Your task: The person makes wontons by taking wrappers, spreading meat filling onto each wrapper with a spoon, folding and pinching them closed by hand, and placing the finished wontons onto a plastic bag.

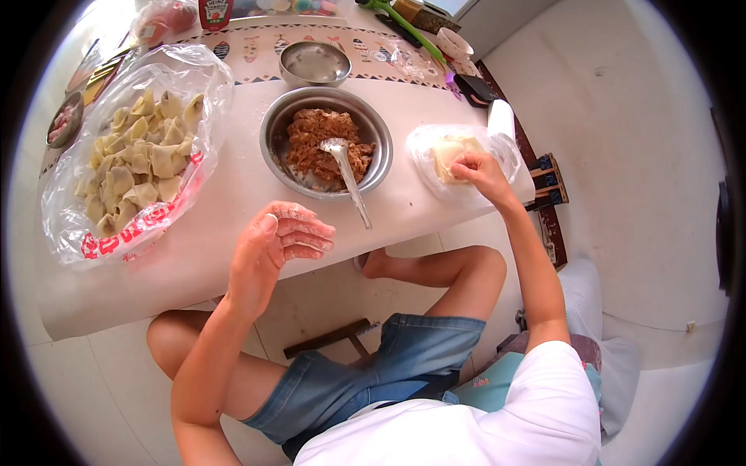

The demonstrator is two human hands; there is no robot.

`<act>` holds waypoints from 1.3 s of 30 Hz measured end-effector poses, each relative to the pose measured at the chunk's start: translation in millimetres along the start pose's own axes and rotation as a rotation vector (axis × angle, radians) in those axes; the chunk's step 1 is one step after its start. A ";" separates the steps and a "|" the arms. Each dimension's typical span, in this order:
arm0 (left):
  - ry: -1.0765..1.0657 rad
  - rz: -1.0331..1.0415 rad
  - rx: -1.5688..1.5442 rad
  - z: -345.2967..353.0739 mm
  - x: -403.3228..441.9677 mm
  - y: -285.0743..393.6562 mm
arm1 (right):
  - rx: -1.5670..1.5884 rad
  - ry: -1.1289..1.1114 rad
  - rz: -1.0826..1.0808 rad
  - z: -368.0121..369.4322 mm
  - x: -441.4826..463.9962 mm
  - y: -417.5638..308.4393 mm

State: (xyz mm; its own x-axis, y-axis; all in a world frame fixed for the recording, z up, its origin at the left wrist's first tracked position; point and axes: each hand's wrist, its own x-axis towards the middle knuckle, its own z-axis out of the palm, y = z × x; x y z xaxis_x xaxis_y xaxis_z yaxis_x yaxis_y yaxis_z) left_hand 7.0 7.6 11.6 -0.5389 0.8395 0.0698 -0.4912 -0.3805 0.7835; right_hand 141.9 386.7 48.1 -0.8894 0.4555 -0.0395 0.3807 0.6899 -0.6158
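Observation:
My left hand (273,242) hovers over the near table edge, palm turned inward. Its fingers are dusted with flour, slightly curved and hold nothing. At the right side, my right hand (483,175) pinches the edge of a wonton wrapper on a pale stack of wonton wrappers (449,149), which lies on a clear plastic bag (423,140). Between the hands and farther back stands a steel bowl (268,144) of brown minced filling (315,132). A metal spoon (347,175) rests in the filling, its handle reaching over the near rim.
At left, an open plastic bag (214,85) holds many folded wontons (148,147). A smaller metal bowl (315,64) sits behind the filling. A ketchup bottle (215,14), a small dish of meat (65,120), a black item (475,89) and a white roll (501,118) line the table's edges.

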 end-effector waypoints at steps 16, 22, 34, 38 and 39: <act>-0.144 -0.082 -0.034 -1.4 0.7 -7.1 | 0.953 0.366 0.045 -25.1 22.9 -60.4; -0.287 -0.191 -0.299 7.4 -2.8 -13.9 | 0.998 -0.153 -0.056 34.8 -23.3 -171.1; 0.155 -0.030 -0.098 -9.1 -16.1 -0.2 | -0.467 0.153 -0.782 68.4 -28.2 -144.5; 0.341 0.078 0.149 -21.3 -19.7 0.4 | -0.537 0.046 -0.986 90.6 -24.7 -128.1; 0.358 0.084 0.154 -20.2 -18.7 -0.1 | -0.532 0.043 -1.046 96.7 -21.0 -128.3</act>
State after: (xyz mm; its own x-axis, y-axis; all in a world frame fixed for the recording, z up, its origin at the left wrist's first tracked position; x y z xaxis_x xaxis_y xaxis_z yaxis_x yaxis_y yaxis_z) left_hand 3.4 -15.9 -2.3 -0.7907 0.6091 -0.0612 -0.3421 -0.3567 0.8693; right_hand 87.3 234.3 51.9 -0.8263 -0.4609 0.3238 -0.4633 0.8830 0.0747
